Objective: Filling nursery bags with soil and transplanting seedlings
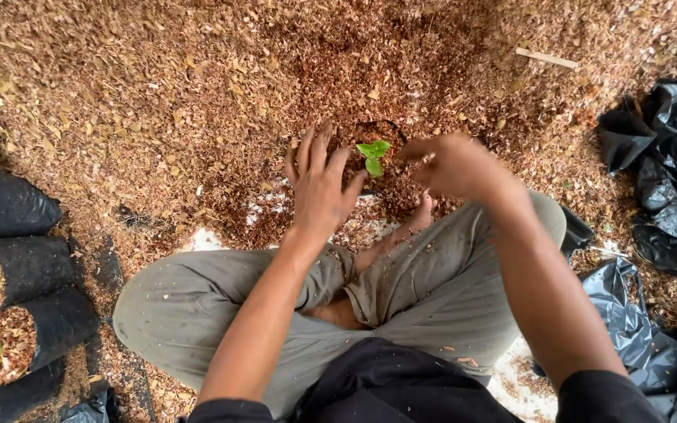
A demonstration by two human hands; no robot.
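Green seedling point(373, 155) upright in black grow bag point(392, 135), frame centre. Left hand point(319, 182) at 9 o'clock, fingers spread, palm on fill. Right hand point(454, 164) at 3 o'clock, blurred; grip unclear. Best firmed evenly, stem untouched. Filled bags point(9, 266) far left.

- We sit cross-legged on the ground, with a heap of wood shavings point(197, 94) ahead of our knees.
- A small bag point(392, 184) filled with shavings stands just before our foot point(421, 213); a seedling point(373, 155) stands in it.
- Our left hand point(319, 184) lies against the bag's left side; our right hand point(452, 164) is at its right side.
- Filled bags point(17, 313) lie stacked at our left, one holding a sprout.
- Empty bags point(667, 180) lie heaped at our right.
- A stick point(546, 58) lies on the shavings, far right.
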